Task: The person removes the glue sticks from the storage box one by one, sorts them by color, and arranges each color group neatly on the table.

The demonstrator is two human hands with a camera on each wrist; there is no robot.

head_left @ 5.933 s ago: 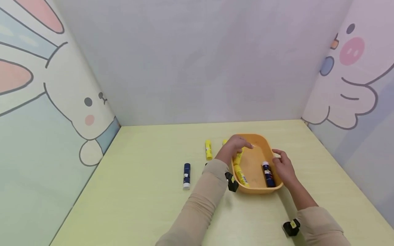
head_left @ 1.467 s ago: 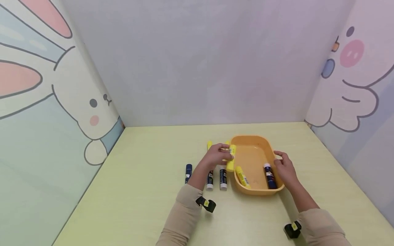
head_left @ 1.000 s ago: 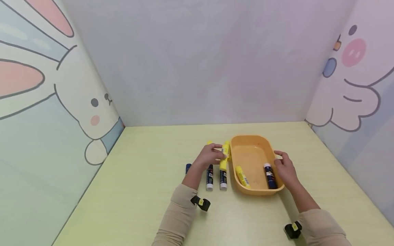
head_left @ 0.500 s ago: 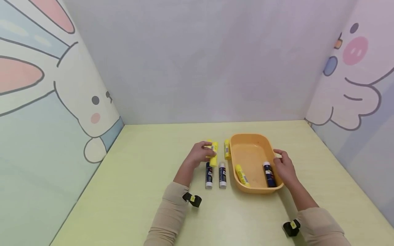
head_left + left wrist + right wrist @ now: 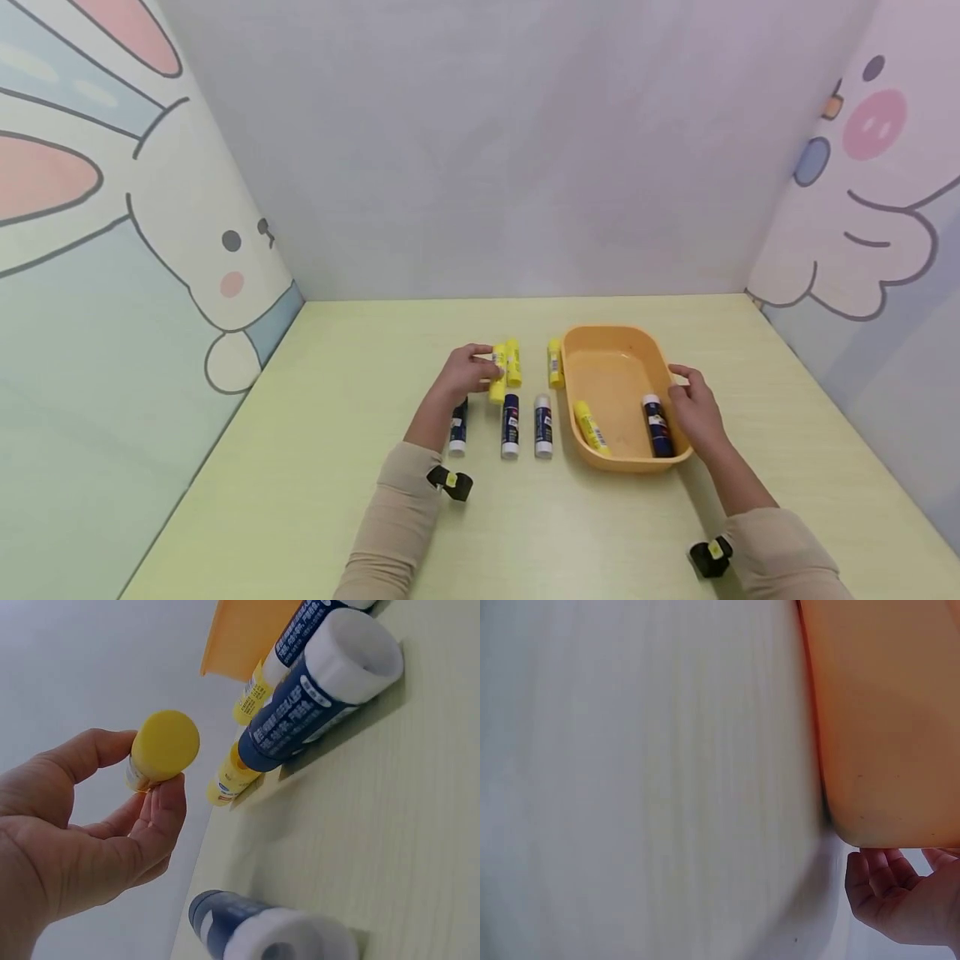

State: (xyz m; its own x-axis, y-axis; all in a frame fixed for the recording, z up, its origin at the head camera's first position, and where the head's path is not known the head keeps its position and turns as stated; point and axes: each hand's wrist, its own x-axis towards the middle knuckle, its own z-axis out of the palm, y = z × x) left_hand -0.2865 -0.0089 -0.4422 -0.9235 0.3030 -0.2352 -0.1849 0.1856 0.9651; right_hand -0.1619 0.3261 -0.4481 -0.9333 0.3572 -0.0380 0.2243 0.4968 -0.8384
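Observation:
In the head view my left hand (image 5: pixel 467 372) pinches a yellow glue stick (image 5: pixel 497 375) between thumb and fingers, just left of a second yellow glue stick (image 5: pixel 513 363). The left wrist view shows the held stick's round yellow end (image 5: pixel 166 742) facing the camera, raised off the table. A third yellow stick (image 5: pixel 555 363) lies against the orange basket (image 5: pixel 615 333). My right hand (image 5: pixel 696 408) touches the basket's right wall with relaxed fingers; the right wrist view shows those fingers (image 5: pixel 881 881) at its outer side. One yellow stick (image 5: pixel 591 429) and one navy stick (image 5: pixel 657 427) lie inside.
Three navy glue sticks with white ends lie in a row nearer me: a left one (image 5: pixel 458 429) partly behind my left wrist, a middle one (image 5: pixel 510 427) and a right one (image 5: pixel 543 427). The pale table (image 5: pixel 315 467) meets a grey wall (image 5: pixel 480 167) behind.
One yellow glue stick has left the basket in my left hand, carried left past the other two yellow sticks on the table. The right hand has stayed at the basket's side.

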